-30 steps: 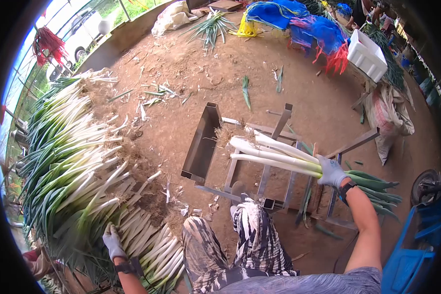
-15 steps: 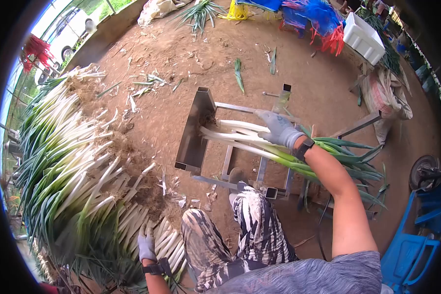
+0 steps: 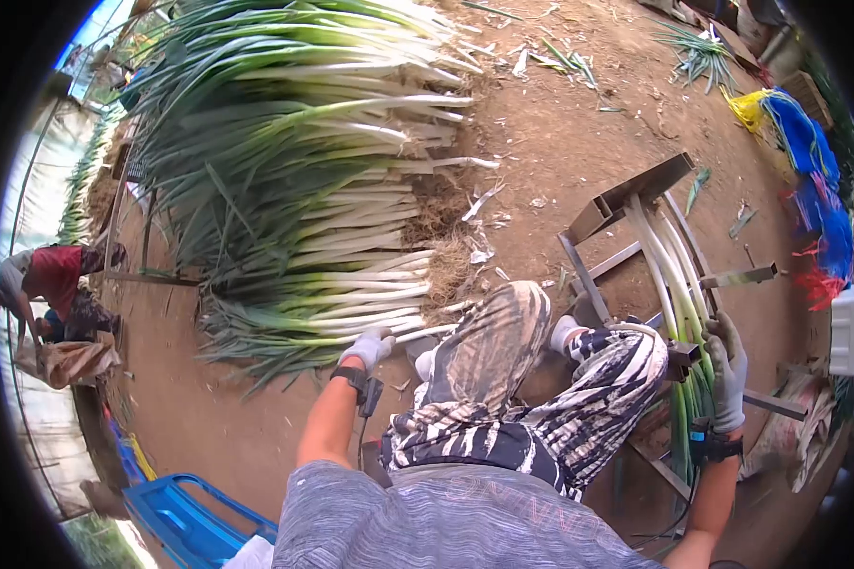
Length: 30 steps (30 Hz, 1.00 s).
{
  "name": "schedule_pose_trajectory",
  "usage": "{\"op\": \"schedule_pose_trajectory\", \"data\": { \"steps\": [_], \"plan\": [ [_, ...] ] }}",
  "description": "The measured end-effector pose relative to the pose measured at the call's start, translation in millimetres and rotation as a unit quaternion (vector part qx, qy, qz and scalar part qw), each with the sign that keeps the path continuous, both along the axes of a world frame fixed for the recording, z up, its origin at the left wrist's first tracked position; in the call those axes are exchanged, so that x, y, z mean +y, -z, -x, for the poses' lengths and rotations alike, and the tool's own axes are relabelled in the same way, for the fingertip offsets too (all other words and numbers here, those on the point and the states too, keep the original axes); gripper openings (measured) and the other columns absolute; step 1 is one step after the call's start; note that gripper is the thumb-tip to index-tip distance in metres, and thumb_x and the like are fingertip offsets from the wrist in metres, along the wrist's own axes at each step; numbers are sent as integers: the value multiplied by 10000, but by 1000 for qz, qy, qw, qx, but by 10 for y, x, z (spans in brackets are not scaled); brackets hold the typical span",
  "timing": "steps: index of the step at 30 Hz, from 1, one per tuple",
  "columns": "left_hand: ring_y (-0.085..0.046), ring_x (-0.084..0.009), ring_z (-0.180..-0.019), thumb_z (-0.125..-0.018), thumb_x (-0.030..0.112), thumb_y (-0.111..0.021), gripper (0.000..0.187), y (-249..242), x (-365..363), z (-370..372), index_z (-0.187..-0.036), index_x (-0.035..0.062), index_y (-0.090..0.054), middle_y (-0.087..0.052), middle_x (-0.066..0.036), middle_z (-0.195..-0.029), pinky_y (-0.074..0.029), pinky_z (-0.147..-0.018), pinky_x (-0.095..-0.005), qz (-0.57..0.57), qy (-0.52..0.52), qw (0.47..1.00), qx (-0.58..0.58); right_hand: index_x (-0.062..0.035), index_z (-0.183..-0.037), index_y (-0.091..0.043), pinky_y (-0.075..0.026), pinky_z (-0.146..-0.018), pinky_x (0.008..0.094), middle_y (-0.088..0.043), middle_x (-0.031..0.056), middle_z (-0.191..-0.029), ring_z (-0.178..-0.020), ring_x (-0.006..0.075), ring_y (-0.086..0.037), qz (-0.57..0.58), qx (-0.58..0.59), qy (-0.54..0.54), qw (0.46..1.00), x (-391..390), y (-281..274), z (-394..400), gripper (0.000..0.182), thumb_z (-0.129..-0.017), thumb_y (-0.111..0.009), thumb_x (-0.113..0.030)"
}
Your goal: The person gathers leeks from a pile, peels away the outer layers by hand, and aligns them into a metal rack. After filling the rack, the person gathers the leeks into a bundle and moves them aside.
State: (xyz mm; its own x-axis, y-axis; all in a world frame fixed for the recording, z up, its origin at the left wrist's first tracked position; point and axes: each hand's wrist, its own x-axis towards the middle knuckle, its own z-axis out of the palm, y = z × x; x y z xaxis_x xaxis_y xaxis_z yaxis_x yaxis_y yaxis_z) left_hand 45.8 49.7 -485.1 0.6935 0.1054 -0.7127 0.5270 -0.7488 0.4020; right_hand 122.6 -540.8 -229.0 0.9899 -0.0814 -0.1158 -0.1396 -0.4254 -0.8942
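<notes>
My left hand (image 3: 368,347), in a grey glove, reaches down to the near end of a big pile of leeks (image 3: 304,180) on the dirt and touches the white stalks at the pile's edge. Whether it grips any I cannot tell. My right hand (image 3: 728,372), also gloved, rests on a small bunch of leeks (image 3: 669,275) lying lengthwise in a metal frame (image 3: 626,199) at my right. Their white ends point toward the frame's end plate and their green tops run under my hand. My knees in striped trousers sit between the pile and the frame.
A person in red (image 3: 52,280) crouches at the far left beside a sack. A blue crate (image 3: 185,522) lies behind my left side. Blue and yellow netting (image 3: 807,156) and a white box (image 3: 846,327) lie at the right. Leaf scraps litter the dirt.
The view has swung left toward the big pile. My right hand slid back along the bunch laid in the frame. My left hand shifted to the near edge of the pile.
</notes>
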Motion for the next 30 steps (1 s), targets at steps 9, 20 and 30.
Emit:
{"op": "schedule_pose_trajectory", "data": {
  "steps": [9,20,30],
  "plan": [
    [-543,-314,-1174,-883,307,-525,412,391,323,906,-1229,97,-600,-599,-151,-1236,-417,-1002,-371,23,-65,996,61,54,-1133,-622,-486,-710,257,-672,84,-963,-807,113,-594,185,102,-16,977,291,291,-293,337,-887,-609,-177],
    [-609,-325,-1031,-805,158,-548,393,378,768,-145,-1189,136,-630,-648,-138,-1124,-469,-913,-415,-139,-104,984,-38,51,-1050,-656,-465,-655,237,-667,47,-870,-729,85,-567,314,74,4,946,-241,536,-313,256,-893,-592,-141],
    [-416,-277,-1285,-839,140,-494,416,1206,986,-1012,-1251,134,-550,-522,-95,-1311,-286,-1094,-396,-264,106,954,-91,39,-1068,-650,-455,-641,224,-631,29,-838,-704,83,-550,282,111,61,951,-124,469,-250,267,-908,-588,-166]
  ]
}}
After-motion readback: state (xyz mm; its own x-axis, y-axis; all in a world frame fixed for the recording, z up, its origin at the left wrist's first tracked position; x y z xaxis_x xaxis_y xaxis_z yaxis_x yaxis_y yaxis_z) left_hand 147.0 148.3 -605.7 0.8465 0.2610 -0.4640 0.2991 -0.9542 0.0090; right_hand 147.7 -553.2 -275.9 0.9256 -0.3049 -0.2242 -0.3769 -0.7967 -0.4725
